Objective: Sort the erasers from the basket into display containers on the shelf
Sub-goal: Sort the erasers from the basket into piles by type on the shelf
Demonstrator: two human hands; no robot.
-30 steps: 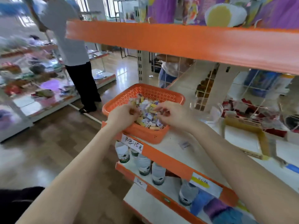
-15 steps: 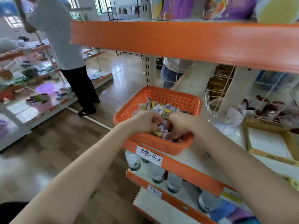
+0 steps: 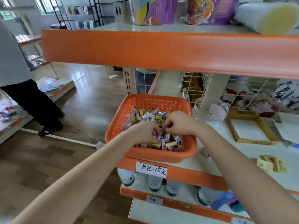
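Wide shot first: the orange-edged shelf [image 3: 258, 151] fills the right half of the frame, its white board running off toward the right edge. Sitting at the board's left end, dead centre of the frame, is the orange basket [image 3: 113, 130], a square plastic one with perforated walls and rounded corners. Inside it, a jumbled heap of erasers [image 3: 145, 115]: little wrapped blocks in white, yellow, purple and blue, some showing printed labels, lying every which way. To the right of the basket, a shallow cardboard tray [image 3: 254, 141] with a white floor lies flat on the board. Between the two and further back, just beside the basket's upper right corner, a clear container [image 3: 210, 117] stands with a white paper slip in it. Both hands are down in the heap, knuckles up, nearly touching. The right hand [image 3: 178, 122] has its fingertips pinched onto erasers. The left hand [image 3: 144, 133] curls its fingers down into the pile; whether it grips any, I cannot tell. Below the basket, a handwritten price label [image 3: 151, 169] is stuck to the orange edge.
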